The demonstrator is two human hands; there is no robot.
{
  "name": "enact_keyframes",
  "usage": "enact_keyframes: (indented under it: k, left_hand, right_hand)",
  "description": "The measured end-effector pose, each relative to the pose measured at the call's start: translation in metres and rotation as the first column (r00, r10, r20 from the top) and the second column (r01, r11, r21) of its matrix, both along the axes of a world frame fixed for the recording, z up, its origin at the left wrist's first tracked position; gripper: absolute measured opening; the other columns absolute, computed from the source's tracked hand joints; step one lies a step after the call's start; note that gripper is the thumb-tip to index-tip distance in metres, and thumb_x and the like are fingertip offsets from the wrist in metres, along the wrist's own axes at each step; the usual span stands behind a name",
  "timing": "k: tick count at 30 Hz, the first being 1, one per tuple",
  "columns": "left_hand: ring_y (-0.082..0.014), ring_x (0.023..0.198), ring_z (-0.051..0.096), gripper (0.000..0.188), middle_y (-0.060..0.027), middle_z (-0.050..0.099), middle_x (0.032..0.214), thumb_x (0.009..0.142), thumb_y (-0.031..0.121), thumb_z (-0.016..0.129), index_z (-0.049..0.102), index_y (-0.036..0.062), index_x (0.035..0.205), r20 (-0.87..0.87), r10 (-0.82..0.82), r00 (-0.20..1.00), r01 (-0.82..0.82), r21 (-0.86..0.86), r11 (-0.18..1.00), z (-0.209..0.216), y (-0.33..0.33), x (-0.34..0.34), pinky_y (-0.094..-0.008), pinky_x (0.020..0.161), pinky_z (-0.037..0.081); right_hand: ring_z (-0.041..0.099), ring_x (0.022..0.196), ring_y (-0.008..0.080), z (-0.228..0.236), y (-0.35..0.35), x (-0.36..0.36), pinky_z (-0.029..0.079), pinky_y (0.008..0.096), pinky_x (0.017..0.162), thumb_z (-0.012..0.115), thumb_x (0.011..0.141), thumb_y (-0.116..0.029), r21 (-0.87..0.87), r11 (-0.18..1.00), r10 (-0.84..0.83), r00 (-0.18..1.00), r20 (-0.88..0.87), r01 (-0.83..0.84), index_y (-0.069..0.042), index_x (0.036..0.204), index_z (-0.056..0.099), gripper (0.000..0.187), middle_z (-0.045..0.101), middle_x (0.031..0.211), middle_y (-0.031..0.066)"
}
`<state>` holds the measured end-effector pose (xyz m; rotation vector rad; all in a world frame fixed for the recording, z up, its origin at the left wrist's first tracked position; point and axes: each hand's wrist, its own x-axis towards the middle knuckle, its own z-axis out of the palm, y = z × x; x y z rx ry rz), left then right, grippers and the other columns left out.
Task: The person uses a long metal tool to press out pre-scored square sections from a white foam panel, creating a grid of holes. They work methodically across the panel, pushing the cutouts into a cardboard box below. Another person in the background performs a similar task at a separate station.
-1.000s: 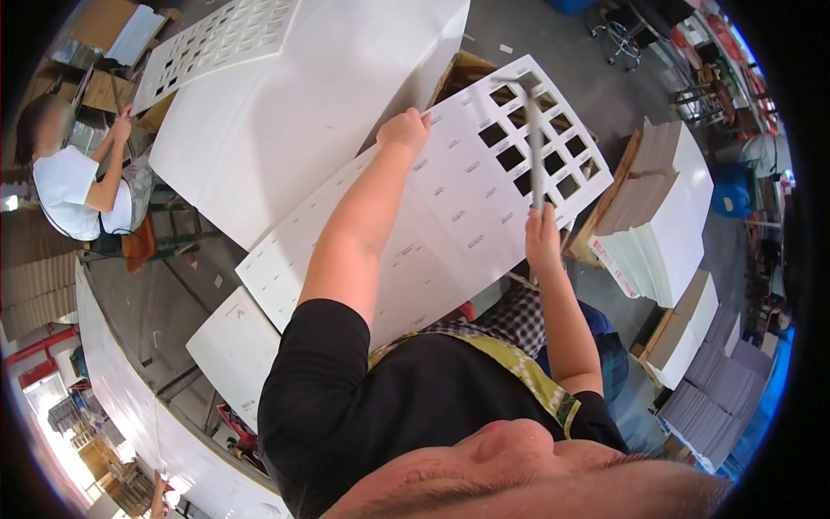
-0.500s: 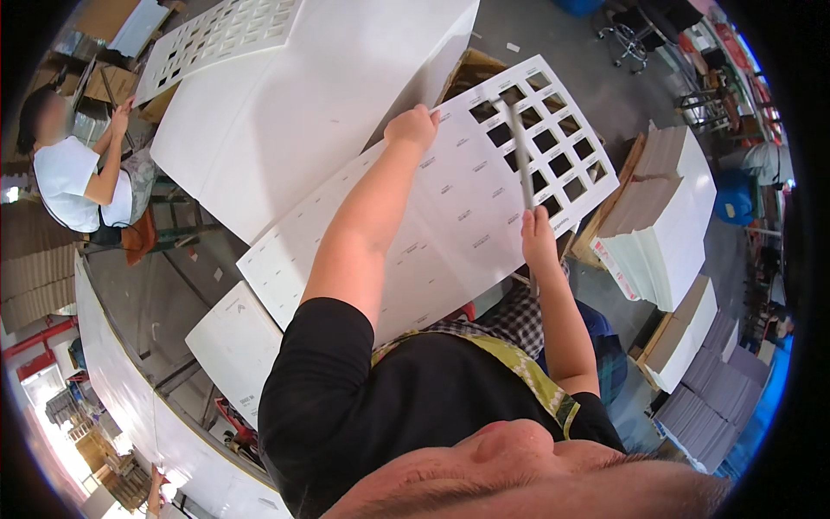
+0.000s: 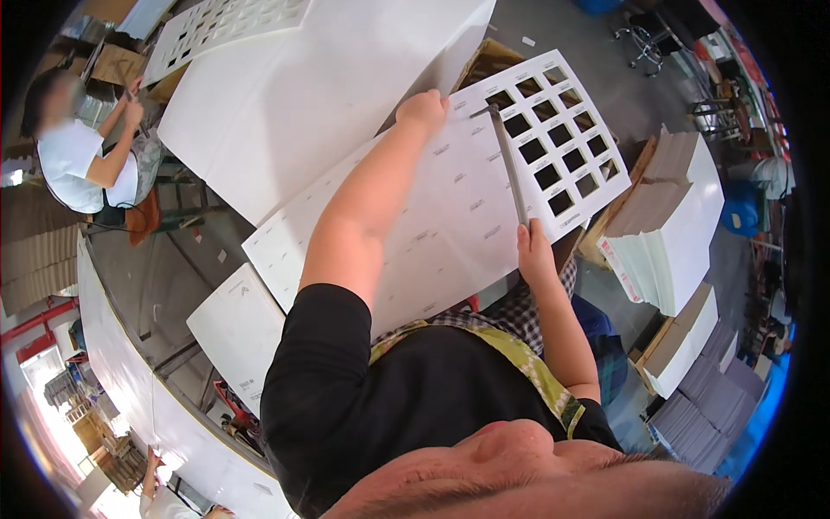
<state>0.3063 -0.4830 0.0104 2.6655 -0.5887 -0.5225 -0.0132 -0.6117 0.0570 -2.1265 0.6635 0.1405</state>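
the right hand (image 3: 538, 253) is clamped around the lower part of the handle of a long, thin hammer (image 3: 510, 164), whose head points away from the person, over the sheet just beside the nearest column of holes; whether the head touches the sheet, i cannot tell. the left hand (image 3: 423, 111) is curled shut on the far edge of the white sheet (image 3: 445, 212), left of the hammer head, with its fingertips hidden. the sheet lies slantwise in front of the person, small printed marks across it and rows of square holes (image 3: 559, 135) at its right end. beneath its far right part shows a wooden box (image 3: 490, 60). beyond the left forearm spreads a large white board (image 3: 294, 112), with another holed sheet (image 3: 246, 24) on its far end. a smaller white board (image 3: 232, 324) sits by the near left corner. to the right stands a stack of boards (image 3: 670, 229), near a blue barrel (image 3: 740, 216). at far left, a co-worker (image 3: 82, 164) sits with both hands raised together.
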Motion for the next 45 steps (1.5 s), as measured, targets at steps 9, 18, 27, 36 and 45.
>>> enact_keyframes:
  k: [9, 18, 27, 36, 45]
  left_hand:
    - [-0.0316, 0.097, 0.062, 0.048, -0.0133, 0.066, 0.104, 0.097, 0.043, 0.030, 0.062, 0.0088, 0.103, -0.056, 0.034, 0.998, -0.028, 0.099, 0.995, 0.012, 0.007, -0.006, -0.0470, 0.082, 0.049]
    - [-0.0324, 0.094, 0.062, 0.049, -0.0141, 0.067, 0.098, 0.098, 0.040, 0.029, 0.064, 0.0071, 0.094, -0.021, 0.046, 0.999, -0.044, 0.090, 0.995, 0.010, 0.006, -0.010, -0.0455, 0.079, 0.049]
    - [-0.0320, 0.099, 0.060, 0.049, -0.0138, 0.064, 0.105, 0.097, 0.043, 0.027, 0.062, 0.0086, 0.103, -0.053, 0.056, 0.997, -0.049, 0.128, 0.991, 0.016, 0.003, -0.011, -0.0460, 0.083, 0.048]
    - [-0.0330, 0.101, 0.060, 0.049, -0.0136, 0.064, 0.106, 0.097, 0.043, 0.027, 0.062, 0.0083, 0.102, -0.058, 0.050, 0.997, -0.041, 0.145, 0.989, 0.017, 0.004, -0.010, -0.0467, 0.084, 0.048]
    - [-0.0325, 0.104, 0.058, 0.046, -0.0135, 0.063, 0.110, 0.096, 0.043, 0.032, 0.062, 0.0092, 0.102, -0.039, 0.058, 0.998, -0.053, 0.133, 0.990, 0.011, 0.003, -0.005, -0.0473, 0.087, 0.046]
  right_hand:
    - [0.055, 0.078, 0.0499, 0.001, 0.008, -0.001, 0.044, 0.0473, 0.065, 0.045, 0.096, -0.023, -0.026, 0.999, -0.038, 0.974, 0.222, 0.045, 0.001, 0.105, 0.043, 0.025, 0.057, 0.083, 0.0296]
    - [0.045, 0.061, 0.0140, 0.017, 0.000, -0.019, 0.040, 0.0298, 0.057, 0.041, 0.097, -0.016, 0.239, 0.964, -0.177, 0.947, 0.267, 0.113, -0.001, 0.099, 0.046, 0.015, 0.048, 0.069, 0.0056]
    - [0.056, 0.065, 0.0280, -0.002, 0.009, -0.084, 0.044, 0.0371, 0.060, 0.044, 0.096, -0.018, 0.037, 0.997, -0.072, 0.986, 0.149, 0.067, 0.000, 0.100, 0.045, 0.019, 0.056, 0.074, 0.0156]
    - [0.054, 0.063, 0.0287, 0.021, 0.008, -0.073, 0.043, 0.0356, 0.060, 0.044, 0.095, -0.017, 0.146, 0.985, -0.131, 0.943, 0.306, 0.090, 0.001, 0.102, 0.045, 0.019, 0.054, 0.073, 0.0164]
    - [0.055, 0.065, 0.0346, 0.011, 0.012, -0.060, 0.043, 0.0401, 0.061, 0.044, 0.096, -0.018, 0.033, 0.995, -0.095, 0.980, 0.176, 0.091, 0.001, 0.102, 0.045, 0.020, 0.054, 0.072, 0.0193]
